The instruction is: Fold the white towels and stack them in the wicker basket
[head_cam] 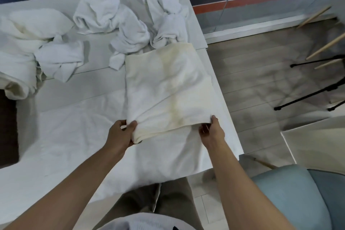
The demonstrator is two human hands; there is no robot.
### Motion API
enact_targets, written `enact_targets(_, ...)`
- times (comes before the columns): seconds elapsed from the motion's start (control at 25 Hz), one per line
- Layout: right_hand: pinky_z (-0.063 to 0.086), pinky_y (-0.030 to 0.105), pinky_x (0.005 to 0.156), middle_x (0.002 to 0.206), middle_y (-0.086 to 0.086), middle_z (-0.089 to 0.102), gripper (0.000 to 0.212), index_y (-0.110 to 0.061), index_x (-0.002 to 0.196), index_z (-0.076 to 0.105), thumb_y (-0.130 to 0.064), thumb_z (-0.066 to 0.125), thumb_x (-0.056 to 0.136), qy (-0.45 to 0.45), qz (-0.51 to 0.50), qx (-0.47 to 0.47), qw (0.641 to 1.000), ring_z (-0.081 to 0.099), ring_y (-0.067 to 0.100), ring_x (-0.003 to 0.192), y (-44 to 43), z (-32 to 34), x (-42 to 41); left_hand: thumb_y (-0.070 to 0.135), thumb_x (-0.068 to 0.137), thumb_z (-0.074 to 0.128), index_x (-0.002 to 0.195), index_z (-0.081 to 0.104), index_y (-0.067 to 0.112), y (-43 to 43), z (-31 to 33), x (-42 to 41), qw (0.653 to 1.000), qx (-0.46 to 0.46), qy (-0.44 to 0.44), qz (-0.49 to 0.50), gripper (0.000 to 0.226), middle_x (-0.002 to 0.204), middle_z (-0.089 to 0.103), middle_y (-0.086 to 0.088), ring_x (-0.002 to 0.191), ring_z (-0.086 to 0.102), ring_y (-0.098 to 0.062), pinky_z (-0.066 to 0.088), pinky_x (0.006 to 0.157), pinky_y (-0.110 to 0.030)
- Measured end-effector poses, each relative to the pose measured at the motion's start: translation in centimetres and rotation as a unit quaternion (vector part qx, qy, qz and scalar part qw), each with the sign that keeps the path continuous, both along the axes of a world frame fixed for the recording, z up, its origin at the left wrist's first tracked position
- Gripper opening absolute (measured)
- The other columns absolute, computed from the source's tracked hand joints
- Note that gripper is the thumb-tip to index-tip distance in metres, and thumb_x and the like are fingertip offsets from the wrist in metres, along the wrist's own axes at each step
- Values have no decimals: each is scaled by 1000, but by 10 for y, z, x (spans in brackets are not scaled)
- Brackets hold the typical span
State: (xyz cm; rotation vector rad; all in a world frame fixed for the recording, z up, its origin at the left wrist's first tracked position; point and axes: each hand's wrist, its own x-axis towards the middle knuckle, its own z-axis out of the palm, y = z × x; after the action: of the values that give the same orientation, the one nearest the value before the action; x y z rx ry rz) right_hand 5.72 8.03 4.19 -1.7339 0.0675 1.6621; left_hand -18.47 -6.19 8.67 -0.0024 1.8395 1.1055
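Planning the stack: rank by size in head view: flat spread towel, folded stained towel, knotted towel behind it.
flat spread towel
folded stained towel
knotted towel, though it lies farther, so unsure

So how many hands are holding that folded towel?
2. The left hand grips the near left corner of the folded towel; the right hand grips its near right corner.

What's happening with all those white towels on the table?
A person is folding towels. The left hand and right hand each grip a near corner of a folded towel with a yellowish mark, at the right side of the table. It lies partly on a flat towel spread out underneath. Crumpled towels wait in heaps at the far side. No basket shows clearly.
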Motion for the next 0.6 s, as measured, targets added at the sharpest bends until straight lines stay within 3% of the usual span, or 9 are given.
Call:
enact_targets(0.12,54,31,67,95,5,63,22,-10,103,62,-29,70,94,-105,61,33,992,60,17,75,-11,11,3,18,97,64,120,54,2,-21,5,-10,999,-15,36,-29,30,111,61,-14,84,66,-26,57,48,-28)
enact_targets(0.2,53,28,64,83,1,59,18,-12,87,58,-26,66,95,-190,90,89,974,57,15,69,-29,27,3,20,97,64,120,53,1,-35,7,-15,997,-21,57,-56,32,106,63,-16,73,67,-27,54,47,-30)
enact_targets(0.32,51,25,55,85,2,64,10,-11,99,63,-19,64,93,-227,91,138,960,57,16,66,-57,37,14,22,97,64,115,54,3,-55,9,-22,993,-46,63,-89,28,91,65,-16,52,62,-23,49,49,-31)
enact_targets(0.44,47,31,59,90,7,60,26,-11,114,59,-17,61,89,-253,89,104,958,51,20,62,-89,28,26,22,96,66,112,55,4,-78,4,-24,988,-92,33,-119,27,92,64,-15,58,62,-26,53,54,-32)
enact_targets(0.6,48,35,70,101,7,58,32,-22,121,57,-18,54,89,-294,91,113,945,53,24,80,-132,25,35,19,94,67,105,54,5,-104,-3,-17,971,-152,29,-181,22,92,63,-18,55,62,-29,49,50,-30)
